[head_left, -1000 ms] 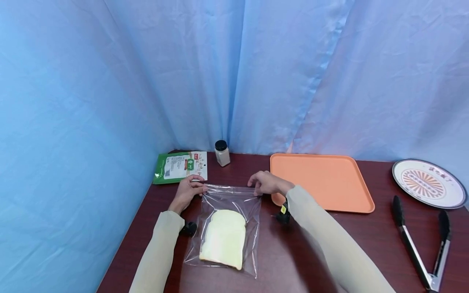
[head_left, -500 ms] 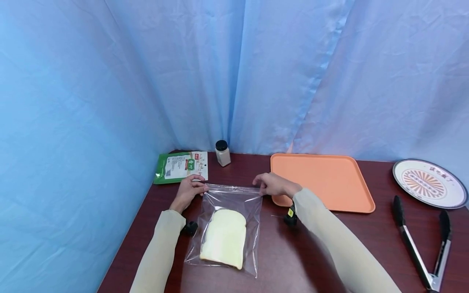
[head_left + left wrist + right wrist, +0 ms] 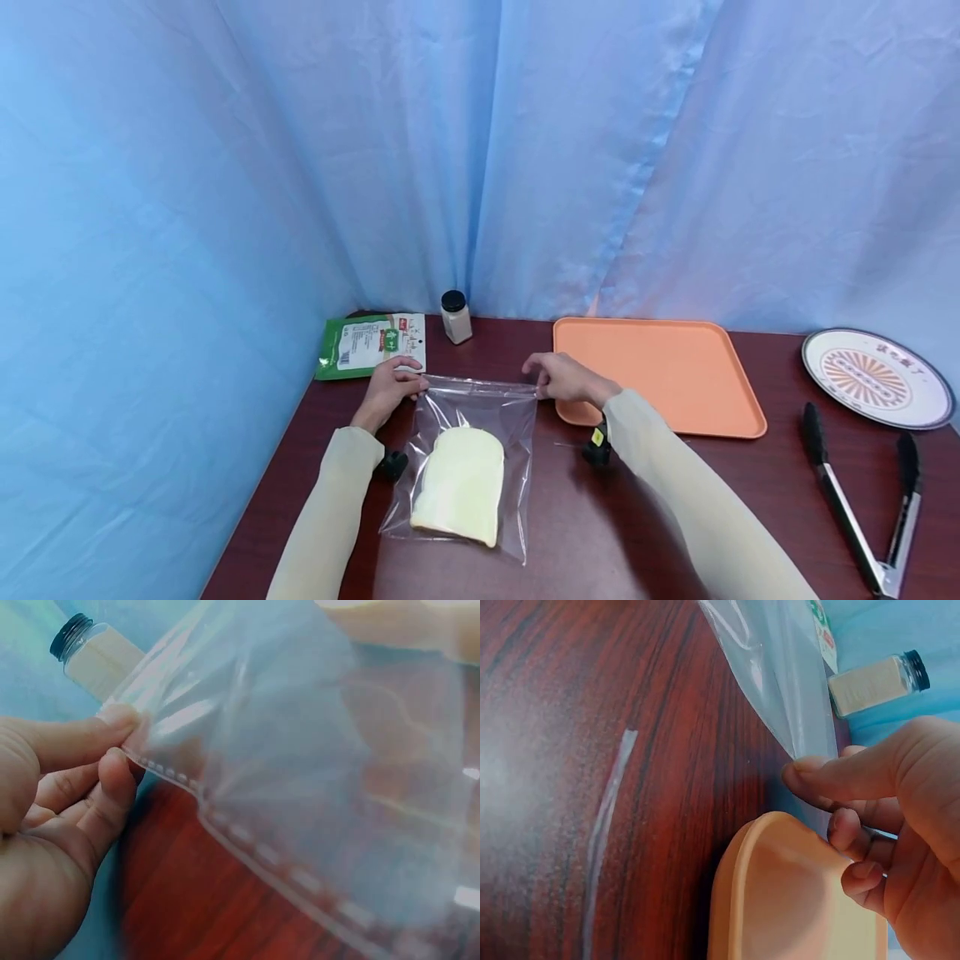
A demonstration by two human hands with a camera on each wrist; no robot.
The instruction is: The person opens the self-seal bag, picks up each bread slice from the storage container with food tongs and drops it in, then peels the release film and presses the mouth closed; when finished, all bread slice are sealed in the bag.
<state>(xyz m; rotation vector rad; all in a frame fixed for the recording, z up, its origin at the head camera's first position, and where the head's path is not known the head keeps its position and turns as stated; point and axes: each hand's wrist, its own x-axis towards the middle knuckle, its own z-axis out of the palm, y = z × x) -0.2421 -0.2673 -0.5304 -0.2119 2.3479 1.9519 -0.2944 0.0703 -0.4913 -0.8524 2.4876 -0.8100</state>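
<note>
A slice of white bread (image 3: 459, 483) lies inside a clear plastic bag (image 3: 514, 467), whose top edge faces the back of the table. My left hand (image 3: 386, 392) pinches the bag's top left corner between thumb and finger; the left wrist view shows the film (image 3: 285, 735) stretching away from that grip, with a dashed-looking seam along its side. At the opposite top corner, my right hand (image 3: 564, 379) pinches the film between thumb and forefinger, its other fingers loosely curled in the right wrist view. That corner is close to the orange tray's near left corner.
Behind the bag stand a black-capped jar of pale powder (image 3: 456, 317) and a green and white packet (image 3: 369, 345). To the right are the orange tray (image 3: 660, 375), a patterned plate (image 3: 877, 377) and tongs (image 3: 855, 517). A thin clear strip (image 3: 604, 832) lies on the table.
My right hand has moved slightly to the right along the bag's top edge to its corner. My left hand keeps its pinch, and the bread has barely shifted.
</note>
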